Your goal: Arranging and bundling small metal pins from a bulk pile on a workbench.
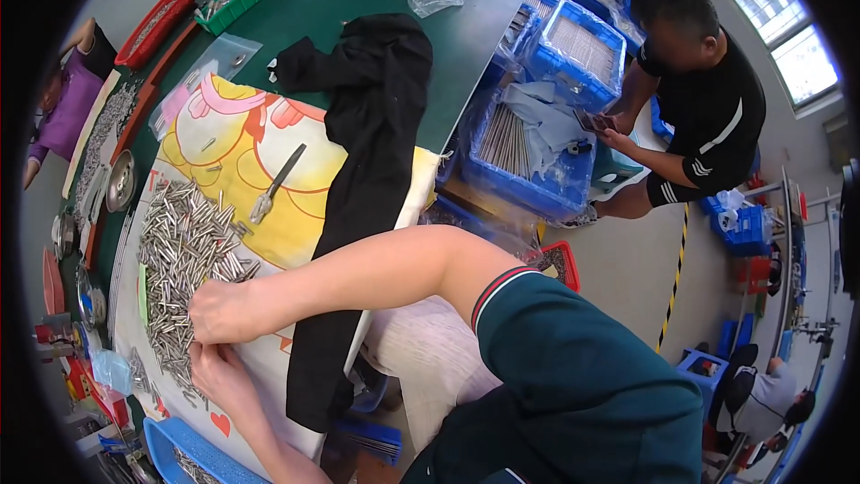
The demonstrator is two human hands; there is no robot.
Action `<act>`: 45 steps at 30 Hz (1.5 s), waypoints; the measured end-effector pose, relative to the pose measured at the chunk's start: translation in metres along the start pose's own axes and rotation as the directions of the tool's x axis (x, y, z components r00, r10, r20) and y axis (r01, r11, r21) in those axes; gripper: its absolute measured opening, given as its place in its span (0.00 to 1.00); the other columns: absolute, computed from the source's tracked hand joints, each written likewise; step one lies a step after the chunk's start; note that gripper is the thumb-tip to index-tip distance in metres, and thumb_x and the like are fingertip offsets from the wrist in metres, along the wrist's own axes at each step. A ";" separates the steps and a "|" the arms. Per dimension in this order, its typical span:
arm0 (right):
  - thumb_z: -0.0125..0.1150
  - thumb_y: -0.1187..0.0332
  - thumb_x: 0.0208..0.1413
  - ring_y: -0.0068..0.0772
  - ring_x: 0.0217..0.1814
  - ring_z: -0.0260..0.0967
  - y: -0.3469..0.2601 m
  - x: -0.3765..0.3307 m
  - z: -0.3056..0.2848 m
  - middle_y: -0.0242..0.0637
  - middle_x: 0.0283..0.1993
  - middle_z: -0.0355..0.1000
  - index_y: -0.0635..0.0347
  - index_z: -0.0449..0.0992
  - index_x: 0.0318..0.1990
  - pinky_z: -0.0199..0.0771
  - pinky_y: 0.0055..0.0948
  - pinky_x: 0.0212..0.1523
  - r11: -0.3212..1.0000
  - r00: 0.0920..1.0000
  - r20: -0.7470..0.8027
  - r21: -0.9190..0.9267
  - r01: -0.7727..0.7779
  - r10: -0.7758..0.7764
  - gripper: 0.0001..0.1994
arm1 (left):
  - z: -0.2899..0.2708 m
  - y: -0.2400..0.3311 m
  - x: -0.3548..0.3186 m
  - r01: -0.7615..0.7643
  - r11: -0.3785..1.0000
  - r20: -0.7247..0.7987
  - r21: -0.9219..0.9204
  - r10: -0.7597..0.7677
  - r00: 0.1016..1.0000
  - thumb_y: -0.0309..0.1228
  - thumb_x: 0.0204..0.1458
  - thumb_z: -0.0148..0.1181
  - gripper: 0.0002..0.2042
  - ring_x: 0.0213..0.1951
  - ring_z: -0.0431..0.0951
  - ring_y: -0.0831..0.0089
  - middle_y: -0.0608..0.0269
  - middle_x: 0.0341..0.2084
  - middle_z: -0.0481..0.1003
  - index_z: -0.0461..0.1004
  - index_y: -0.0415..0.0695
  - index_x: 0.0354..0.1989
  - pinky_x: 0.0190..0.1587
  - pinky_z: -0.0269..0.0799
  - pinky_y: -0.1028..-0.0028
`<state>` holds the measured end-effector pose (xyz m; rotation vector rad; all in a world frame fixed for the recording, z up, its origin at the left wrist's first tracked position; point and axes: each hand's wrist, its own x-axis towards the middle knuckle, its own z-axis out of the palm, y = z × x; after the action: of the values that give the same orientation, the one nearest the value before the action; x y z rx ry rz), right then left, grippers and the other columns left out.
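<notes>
A heap of small silvery metal pins (pixel 184 242) is spread over a printed cloth (pixel 309 215) on the table. My right hand (pixel 224 312) rests at the heap's near side, fingers bent down and closed, their tips hidden. Just below it, my left hand (pixel 222 381) curls against the same edge, its fingertips touching or under the right hand. What either hand pinches is too small or covered to make out. A knife-like tool (pixel 279 181) with a dark blade and pale wrapped handle lies beyond the heap, beside a few loose pins.
Black fabric (pixel 367 125) drapes across the table and its near edge. A blue tray (pixel 179 448) of metal parts sits lower left; green (pixel 231 5) and red (pixel 157 25) baskets stand farther off. Blue crates (pixel 528 161) and a seated person (pixel 708 99) are at right.
</notes>
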<state>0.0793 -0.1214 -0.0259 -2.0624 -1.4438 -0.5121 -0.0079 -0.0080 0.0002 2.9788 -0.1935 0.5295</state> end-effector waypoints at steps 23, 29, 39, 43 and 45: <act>0.55 0.78 0.41 0.41 0.29 0.71 -0.011 0.013 -0.045 0.42 0.26 0.71 0.64 0.74 0.31 0.72 0.33 0.30 0.771 0.901 -0.066 0.546 -0.327 0.429 0.07 | 0.003 -0.007 0.011 0.091 0.647 -0.200 -0.757 -0.362 0.911 0.20 0.50 0.57 0.05 0.32 0.75 0.80 0.63 0.31 0.74 0.75 0.34 0.35 0.36 0.72 0.81; 0.57 0.82 0.43 0.27 0.29 0.71 -0.012 0.014 -0.036 0.36 0.29 0.72 0.65 0.73 0.35 0.72 0.24 0.32 0.759 0.906 -0.110 0.592 -0.271 0.409 0.09 | 0.003 -0.012 0.009 0.012 0.618 -0.255 -0.786 -0.341 0.905 0.18 0.49 0.57 0.07 0.33 0.77 0.72 0.58 0.34 0.73 0.74 0.35 0.37 0.37 0.76 0.76; 0.58 0.83 0.41 0.35 0.30 0.73 -0.014 0.014 -0.031 0.39 0.30 0.71 0.64 0.73 0.34 0.75 0.28 0.30 0.847 0.886 -0.324 0.515 -0.128 0.331 0.10 | 0.007 -0.012 0.012 -0.031 0.438 -0.205 -0.898 -0.357 0.911 0.20 0.53 0.55 0.05 0.33 0.73 0.79 0.63 0.34 0.72 0.74 0.36 0.37 0.35 0.71 0.80; 0.58 0.83 0.40 0.37 0.30 0.72 -0.017 0.015 -0.030 0.39 0.30 0.71 0.63 0.73 0.33 0.74 0.29 0.29 0.892 0.875 -0.404 0.447 -0.066 0.267 0.10 | 0.007 -0.009 0.011 -0.097 0.436 -0.273 -0.895 -0.359 0.892 0.18 0.53 0.55 0.06 0.34 0.72 0.78 0.63 0.34 0.71 0.73 0.36 0.38 0.36 0.69 0.80; 0.58 0.83 0.40 0.37 0.30 0.72 -0.019 0.016 -0.030 0.39 0.30 0.71 0.63 0.73 0.33 0.73 0.29 0.29 0.893 0.868 -0.417 0.445 -0.062 0.269 0.10 | 0.008 -0.009 0.010 -0.119 0.431 -0.291 -0.895 -0.360 0.887 0.18 0.53 0.54 0.05 0.35 0.71 0.78 0.63 0.35 0.71 0.73 0.36 0.38 0.36 0.69 0.80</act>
<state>0.0671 -0.1246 0.0110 -1.5599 -0.9670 -0.5287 0.0053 -0.0017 -0.0048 1.7120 -0.1378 0.7600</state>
